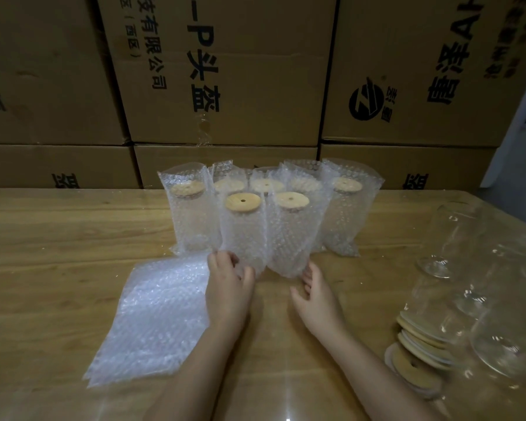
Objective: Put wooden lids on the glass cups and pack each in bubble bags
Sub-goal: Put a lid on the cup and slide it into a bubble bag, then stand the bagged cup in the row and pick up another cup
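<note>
Several lidded glass cups stand packed upright in bubble bags at the table's middle; the nearest two are a left one [243,229] and a right one [290,235], each with a round wooden lid on top. My left hand [230,284] rests at the base of the left one, fingers curled against the wrap. My right hand [315,294] is beside the base of the right one, fingers apart. A stack of flat bubble bags [155,317] lies left of my left arm. Bare glass cups [465,287] lie at the right, with loose wooden lids [422,344] stacked in front.
The wooden table [58,238] stretches left and right under a glossy cover. A wall of stacked cardboard cartons [225,86] stands right behind the packed cups. The glass cups at the right reach close to the table's right edge.
</note>
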The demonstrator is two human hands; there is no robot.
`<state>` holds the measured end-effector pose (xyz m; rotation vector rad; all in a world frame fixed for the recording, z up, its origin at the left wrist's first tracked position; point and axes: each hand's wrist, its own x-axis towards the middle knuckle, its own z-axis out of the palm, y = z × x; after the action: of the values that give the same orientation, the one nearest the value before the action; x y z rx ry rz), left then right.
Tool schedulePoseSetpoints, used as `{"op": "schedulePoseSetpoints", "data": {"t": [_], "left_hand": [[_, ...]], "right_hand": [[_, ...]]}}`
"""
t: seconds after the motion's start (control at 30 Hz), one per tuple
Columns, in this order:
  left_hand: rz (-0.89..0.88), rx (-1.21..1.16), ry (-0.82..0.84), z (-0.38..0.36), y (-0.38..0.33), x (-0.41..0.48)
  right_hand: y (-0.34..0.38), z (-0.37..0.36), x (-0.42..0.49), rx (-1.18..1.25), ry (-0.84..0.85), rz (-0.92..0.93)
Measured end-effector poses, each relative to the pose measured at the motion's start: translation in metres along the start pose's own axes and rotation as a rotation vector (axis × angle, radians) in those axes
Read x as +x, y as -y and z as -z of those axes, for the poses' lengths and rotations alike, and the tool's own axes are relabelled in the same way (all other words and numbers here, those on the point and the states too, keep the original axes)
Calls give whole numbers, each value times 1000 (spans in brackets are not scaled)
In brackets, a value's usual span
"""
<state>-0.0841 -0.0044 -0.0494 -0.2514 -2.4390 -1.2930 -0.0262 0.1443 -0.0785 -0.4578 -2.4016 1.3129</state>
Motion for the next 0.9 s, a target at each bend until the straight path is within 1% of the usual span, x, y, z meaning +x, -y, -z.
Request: {"op": "schedulePoseSetpoints", "data": {"t": [0.13,0.17,0.27,0.33,0.4,0.47,0.5,0.57,0.6,0.63,0.67,0.73,0.77,0.8,0.83,0.87,0.9], "left_hand": [[-10,154,323,-3,-10,-5],[-30,154,363,-4,-11,-10],[-121,109,353,-2,-7,-29],[-176,53,330,1,-1,-38],[-241,46,335,3,4,-42],[-303,95,368,4,7,-45],[-332,120,380,3,8,-46],[-390,169,384,4,8,-48],[-416,194,380,4,8,-49],[-437,210,374,5,8,-50],[-445,213,372,5,8,-51],[-433,207,373,5,7,-51],[-425,204,373,5,7,-52],[-424,205,373,5,7,-51],[-426,209,374,5,7,-51],[-427,211,376,5,7,-51],[-428,211,380,6,6,-51]], "right_hand": [[0,5,-13,-234,45,114],[-1,7,-17,-295,69,160],[-1,10,-29,-455,169,300],[2,9,-33,-554,184,371],[6,8,-37,-612,174,393],[12,12,-40,-613,226,363],[18,17,-40,-595,300,334],[38,36,-43,-484,465,271],[51,50,-46,-417,493,271],[64,67,-49,-373,455,300],[75,88,-52,-357,350,345],[91,132,-62,-407,2,409],[95,154,-69,-479,-198,397],[97,175,-75,-574,-384,341],[94,193,-79,-672,-529,231],[88,210,-82,-751,-609,68],[81,223,-83,-811,-613,-120]]}}
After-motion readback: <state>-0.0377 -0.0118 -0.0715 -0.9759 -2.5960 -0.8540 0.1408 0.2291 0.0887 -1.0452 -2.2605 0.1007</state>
